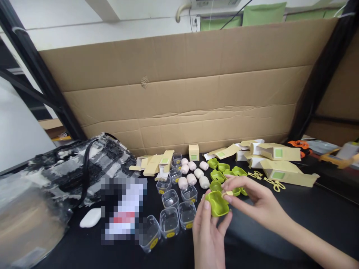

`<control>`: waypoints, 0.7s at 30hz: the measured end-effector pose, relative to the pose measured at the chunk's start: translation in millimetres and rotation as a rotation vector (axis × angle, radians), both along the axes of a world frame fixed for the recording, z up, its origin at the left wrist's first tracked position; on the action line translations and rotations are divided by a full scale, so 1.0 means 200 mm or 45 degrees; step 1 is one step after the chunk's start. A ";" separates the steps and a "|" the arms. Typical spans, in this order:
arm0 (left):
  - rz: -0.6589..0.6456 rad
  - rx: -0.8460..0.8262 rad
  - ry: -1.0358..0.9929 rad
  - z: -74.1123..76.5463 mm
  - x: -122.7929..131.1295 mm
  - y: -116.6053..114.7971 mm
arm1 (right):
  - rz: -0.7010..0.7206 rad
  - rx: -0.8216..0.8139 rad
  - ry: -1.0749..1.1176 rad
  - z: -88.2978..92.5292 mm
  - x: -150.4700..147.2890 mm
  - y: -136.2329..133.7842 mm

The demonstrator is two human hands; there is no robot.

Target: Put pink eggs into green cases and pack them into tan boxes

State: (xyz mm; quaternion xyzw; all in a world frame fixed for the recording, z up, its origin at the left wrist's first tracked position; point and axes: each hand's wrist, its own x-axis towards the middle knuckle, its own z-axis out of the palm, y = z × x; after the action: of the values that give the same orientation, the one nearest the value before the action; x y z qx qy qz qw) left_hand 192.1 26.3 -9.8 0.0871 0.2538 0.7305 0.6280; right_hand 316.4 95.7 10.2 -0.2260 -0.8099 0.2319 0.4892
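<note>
My left hand grips a lime-green soft case from below, its open side facing up. My right hand reaches in from the right and pinches a small pale yellow piece at the case's upper rim. Behind the hands lie several more green cases, a cluster of pale pink cases and several clear plastic tubs with yellow stickers, all on a black table.
Kraft cartons lie flat and folded at the back right, others at the back centre. Yellow loops sit beside them. A checked black-and-white bag, a white oval case, and a cardboard wall bound the area.
</note>
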 end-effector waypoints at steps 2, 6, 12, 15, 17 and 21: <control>-0.020 -0.035 0.000 -0.03 0.00 0.00 | -0.018 -0.005 -0.036 0.00 0.00 0.00; -0.021 -0.132 0.098 -0.08 0.00 -0.01 | 0.030 0.170 -0.230 -0.02 -0.02 -0.02; -0.003 -0.129 0.136 -0.08 -0.01 -0.01 | -0.062 0.200 -0.357 -0.03 -0.02 -0.03; -0.003 -0.125 0.113 -0.08 0.00 -0.01 | -0.039 0.159 -0.347 -0.03 -0.02 -0.04; 0.002 -0.135 0.110 -0.08 0.00 -0.01 | -0.022 0.152 -0.360 -0.03 -0.02 -0.04; -0.010 -0.118 0.114 -0.08 0.00 -0.01 | -0.006 0.167 -0.398 -0.04 -0.02 -0.04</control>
State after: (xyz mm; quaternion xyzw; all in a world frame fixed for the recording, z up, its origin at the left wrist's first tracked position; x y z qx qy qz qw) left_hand 192.0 24.1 -24.8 0.0914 0.3149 0.7110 0.6221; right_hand 311.5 88.5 3.0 -0.2287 -0.8890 0.1394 0.3715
